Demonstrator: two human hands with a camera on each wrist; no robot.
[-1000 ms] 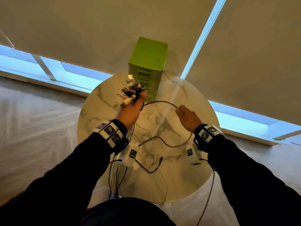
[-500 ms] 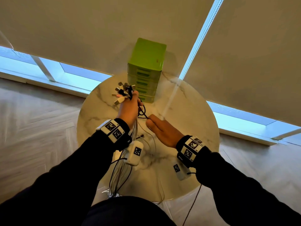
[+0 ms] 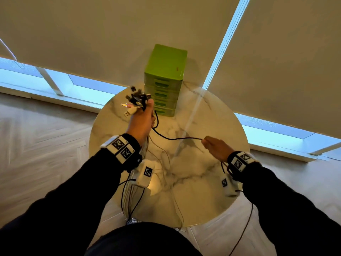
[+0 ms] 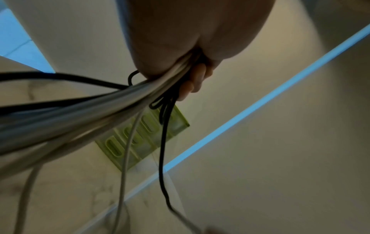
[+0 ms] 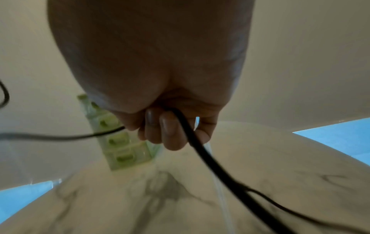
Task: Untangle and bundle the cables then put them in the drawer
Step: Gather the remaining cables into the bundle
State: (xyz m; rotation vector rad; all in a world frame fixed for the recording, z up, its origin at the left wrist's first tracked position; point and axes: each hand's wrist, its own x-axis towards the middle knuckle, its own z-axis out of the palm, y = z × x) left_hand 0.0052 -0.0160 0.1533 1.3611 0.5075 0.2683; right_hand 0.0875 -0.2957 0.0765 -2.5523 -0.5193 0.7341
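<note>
My left hand (image 3: 142,121) is raised over the round marble table (image 3: 212,191) and grips a bundle of cables (image 4: 84,120), white and black. Their plug ends (image 3: 135,100) fan out above the fist, and the rest hangs down past the table's near edge. One black cable (image 3: 175,138) runs from that fist across to my right hand (image 3: 215,147), which grips it in curled fingers (image 5: 170,131); the cable (image 5: 216,167) trails on below the wrist. A green drawer unit (image 3: 165,80) stands at the table's far edge, all drawers closed.
Thin loose cables (image 3: 166,163) lie on the table between my arms and drop over its near edge. Roller blinds cover the windows behind the table. A herringbone wood floor surrounds it.
My right hand, close beside the left fist half a second ago, has pulled out to the right, drawing the black cable taut between the hands. The left hand has stayed raised.
</note>
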